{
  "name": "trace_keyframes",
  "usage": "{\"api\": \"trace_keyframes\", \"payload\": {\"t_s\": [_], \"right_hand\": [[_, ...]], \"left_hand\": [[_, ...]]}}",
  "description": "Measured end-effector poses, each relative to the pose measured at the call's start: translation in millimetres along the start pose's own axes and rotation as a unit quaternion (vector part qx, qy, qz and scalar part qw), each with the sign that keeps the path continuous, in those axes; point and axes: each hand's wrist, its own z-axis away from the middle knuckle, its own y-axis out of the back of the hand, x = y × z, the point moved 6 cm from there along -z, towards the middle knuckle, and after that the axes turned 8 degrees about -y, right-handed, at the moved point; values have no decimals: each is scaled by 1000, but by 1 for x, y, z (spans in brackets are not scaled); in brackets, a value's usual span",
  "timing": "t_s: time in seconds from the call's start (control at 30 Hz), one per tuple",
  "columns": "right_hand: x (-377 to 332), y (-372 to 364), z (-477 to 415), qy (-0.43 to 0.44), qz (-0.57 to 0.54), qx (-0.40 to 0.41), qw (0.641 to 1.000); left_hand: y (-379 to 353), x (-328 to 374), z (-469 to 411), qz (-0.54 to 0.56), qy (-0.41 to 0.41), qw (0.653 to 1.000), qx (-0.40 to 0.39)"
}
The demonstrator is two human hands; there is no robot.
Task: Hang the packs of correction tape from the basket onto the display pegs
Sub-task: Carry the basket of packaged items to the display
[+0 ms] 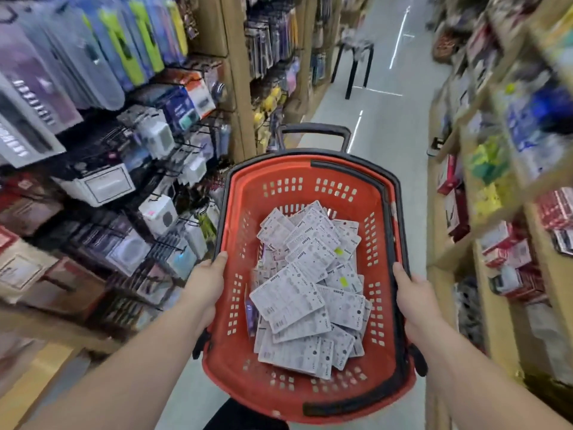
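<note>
Packs of correction tape (310, 293) lie in a loose, overlapping heap on the floor of the red basket (238, 346), mostly printed backs up, none yet on a hook.

Head view: the basket fills the middle of the picture, held level in front of the body. The left hand (206, 283) takes the rim at nine o'clock of the basket and the right hand (415, 293) takes it at three o'clock. Each thumb is hooked over the top edge, while the other fingers wrap below the rim out of sight, so both hands are clamped on the basket. Holding opposite sides is probably what stops the load sliding, and the folded black carry handles lying along the rim suggest the sides were simply the handier hold. The black pull handle (313, 129) stands up at the basket's twelve o'clock, untouched.

The display pegs (169, 244), black wire hooks crowded with boxed and carded goods, run along the wall from eight to eleven o'clock of the basket, close beside its left rim. Wooden shelving (440, 237) with red and white boxes lines the aisle from one to four o'clock, and a black stool (356, 45) stands far up the aisle near twelve o'clock.

My reading is that hanging has not begun. With both hands occupied, the basket would need setting down or shifting to one arm before a pack can be lifted. Which peg is meant for these packs cannot be told, as the rack is blurred.
</note>
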Motion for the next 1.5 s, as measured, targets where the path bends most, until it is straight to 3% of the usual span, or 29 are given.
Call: {"api": "trace_keyframes", "payload": {"t_s": [0.43, 0.7, 1.03, 1.17, 1.5], "right_hand": [[-245, -89, -233, -22, -65, 71, 995], [-376, -106, -436, -30, -100, 79, 991], [-609, -91, -687, -22, -101, 55, 993], [-686, -104, -774, -17, -107, 65, 992], [-889, -164, -996, -30, -110, 90, 989]], "left_hand": [[-187, 252, -291, -60, -38, 995, -68], [-363, 373, -444, -80, -72, 991, -75], [-582, 547, -607, -71, -97, 990, -71], [-649, 608, -680, -75, -97, 991, -50], [-832, 768, -913, -78, -89, 989, -90]]}}
